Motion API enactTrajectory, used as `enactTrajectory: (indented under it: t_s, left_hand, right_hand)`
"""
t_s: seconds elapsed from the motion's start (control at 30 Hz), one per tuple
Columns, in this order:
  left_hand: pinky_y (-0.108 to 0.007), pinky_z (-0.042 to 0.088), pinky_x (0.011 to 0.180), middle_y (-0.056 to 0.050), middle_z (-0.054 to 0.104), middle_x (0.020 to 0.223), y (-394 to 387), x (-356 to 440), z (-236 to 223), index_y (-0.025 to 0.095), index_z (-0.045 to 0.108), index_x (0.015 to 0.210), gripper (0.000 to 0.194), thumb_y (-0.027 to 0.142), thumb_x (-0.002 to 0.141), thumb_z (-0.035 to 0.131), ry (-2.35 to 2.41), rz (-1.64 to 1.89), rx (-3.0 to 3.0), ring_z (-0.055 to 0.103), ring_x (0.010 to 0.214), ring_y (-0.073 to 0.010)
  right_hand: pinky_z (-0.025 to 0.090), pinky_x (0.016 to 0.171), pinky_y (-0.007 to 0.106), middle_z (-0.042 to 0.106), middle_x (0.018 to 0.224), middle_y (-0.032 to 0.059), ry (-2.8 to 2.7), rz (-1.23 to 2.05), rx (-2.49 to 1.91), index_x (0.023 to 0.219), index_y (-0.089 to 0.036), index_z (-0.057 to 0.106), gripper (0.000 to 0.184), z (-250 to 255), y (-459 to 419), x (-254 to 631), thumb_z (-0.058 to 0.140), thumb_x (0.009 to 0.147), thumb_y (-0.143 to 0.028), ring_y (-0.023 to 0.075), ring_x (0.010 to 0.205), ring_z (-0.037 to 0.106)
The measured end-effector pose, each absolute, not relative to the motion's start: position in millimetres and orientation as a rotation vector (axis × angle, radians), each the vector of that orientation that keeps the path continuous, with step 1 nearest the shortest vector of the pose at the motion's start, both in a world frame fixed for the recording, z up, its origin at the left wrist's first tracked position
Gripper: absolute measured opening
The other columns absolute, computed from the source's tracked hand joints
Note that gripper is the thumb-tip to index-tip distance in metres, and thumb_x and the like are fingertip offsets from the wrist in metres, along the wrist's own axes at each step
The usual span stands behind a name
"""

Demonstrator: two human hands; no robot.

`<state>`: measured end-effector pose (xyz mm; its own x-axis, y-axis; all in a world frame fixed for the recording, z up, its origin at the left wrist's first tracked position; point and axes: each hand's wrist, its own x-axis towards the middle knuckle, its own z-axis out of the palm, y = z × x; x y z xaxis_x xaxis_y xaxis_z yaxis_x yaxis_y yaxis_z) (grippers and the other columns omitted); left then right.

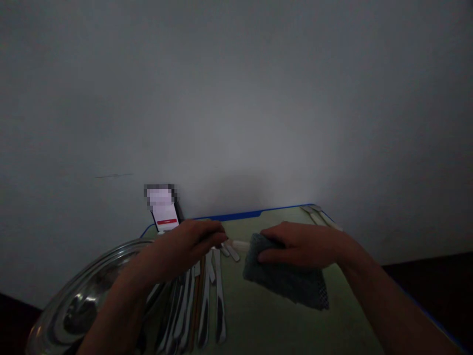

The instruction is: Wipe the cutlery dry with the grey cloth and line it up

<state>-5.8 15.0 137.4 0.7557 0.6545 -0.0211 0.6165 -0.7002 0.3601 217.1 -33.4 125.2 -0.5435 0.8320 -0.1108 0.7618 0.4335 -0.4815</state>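
My right hand point(299, 241) is closed around a grey-blue cloth point(286, 276), which hangs down over the table. My left hand point(195, 239) pinches one end of a slim, pale piece of cutlery point(240, 244). Its other end reaches the cloth, and its exact kind is hard to make out. Beneath and in front of the left hand lie several metal table knives point(219, 305) and other cutlery, side by side. A brown stick, perhaps a chopstick point(197, 301), lies among them.
A large shiny metal bowl point(48, 310) stands at the left, partly behind my left forearm. A lit phone point(165, 212) leans against the wall. Two pale-handled utensils point(314, 215) lie at the back right of the blue-edged table point(258, 315). The scene is dim.
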Motion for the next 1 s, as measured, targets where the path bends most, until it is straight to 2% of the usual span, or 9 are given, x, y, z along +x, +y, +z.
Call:
enactTrajectory:
  t_s: [0.2, 0.4, 0.6, 0.7, 0.83, 1.0]
  left_hand:
    - [-0.023, 0.037, 0.059, -0.002, 0.061, 0.073, 8.5, 11.5, 125.6, 0.019, 0.058, 0.084, 0.023, 0.024, 0.089, 0.036, 0.96, 0.135, 2.779, 0.057, 0.068, -0.0153]
    - [-0.022, 0.038, 0.061, 0.0, 0.06, 0.073, 9.0, 3.8, 139.5, 0.018, 0.059, 0.085, 0.028, 0.031, 0.091, 0.035, 0.917, 0.173, 2.676, 0.055, 0.067, -0.0131]
    - [-0.019, 0.038, 0.053, 0.002, 0.057, 0.066, 13.6, -7.5, 142.5, 0.017, 0.059, 0.084, 0.035, 0.039, 0.091, 0.033, 0.963, 0.223, 2.468, 0.051, 0.058, -0.0101]
    - [-0.02, 0.04, 0.056, 0.001, 0.06, 0.07, 11.8, -14.3, 144.5, 0.017, 0.06, 0.083, 0.037, 0.039, 0.091, 0.032, 1.035, 0.213, 2.437, 0.054, 0.062, -0.0111]
    - [-0.022, 0.042, 0.062, 0.001, 0.063, 0.078, 3.9, -17.6, 148.5, 0.019, 0.06, 0.09, 0.029, 0.035, 0.09, 0.036, 1.061, 0.214, 2.505, 0.056, 0.068, -0.0126]
    - [-0.021, 0.042, 0.067, 0.003, 0.064, 0.086, -3.6, -20.8, 151.9, 0.024, 0.059, 0.096, 0.022, 0.034, 0.089, 0.04, 1.03, 0.245, 2.541, 0.058, 0.076, -0.012]
  right_hand:
    - [0.036, 0.056, 0.025, 0.063, 0.074, 0.0055, -2.515, 0.535, -1.299, 0.081, -0.015, 0.059, 0.032, 114.3, -30.3, 195.9, 0.036, 0.087, -0.037, 0.0138, 0.064, 0.055]
    - [0.037, 0.06, 0.025, 0.063, 0.079, 0.0049, -2.498, 0.593, -1.235, 0.086, -0.016, 0.057, 0.032, 119.7, -32.5, 202.6, 0.035, 0.088, -0.04, 0.0146, 0.069, 0.055]
    - [0.035, 0.055, 0.025, 0.059, 0.072, 0.0029, -2.483, 0.46, -1.347, 0.08, -0.017, 0.055, 0.029, 124.8, -34.8, 214.8, 0.039, 0.086, -0.04, 0.0133, 0.062, 0.053]
    - [0.034, 0.052, 0.024, 0.06, 0.07, 0.0026, -2.451, 0.47, -1.428, 0.078, -0.016, 0.056, 0.028, 126.8, -35.3, 217.5, 0.041, 0.085, -0.039, 0.0128, 0.06, 0.052]
    - [0.035, 0.052, 0.023, 0.061, 0.072, 0.0021, -2.477, 0.62, -1.385, 0.08, -0.016, 0.059, 0.023, 128.0, -35.9, 217.0, 0.045, 0.082, -0.035, 0.0123, 0.061, 0.054]
    - [0.034, 0.051, 0.022, 0.061, 0.071, 0.0024, -2.46, 0.611, -1.403, 0.078, -0.016, 0.06, 0.024, 128.7, -36.9, 218.1, 0.045, 0.082, -0.035, 0.0123, 0.061, 0.053]
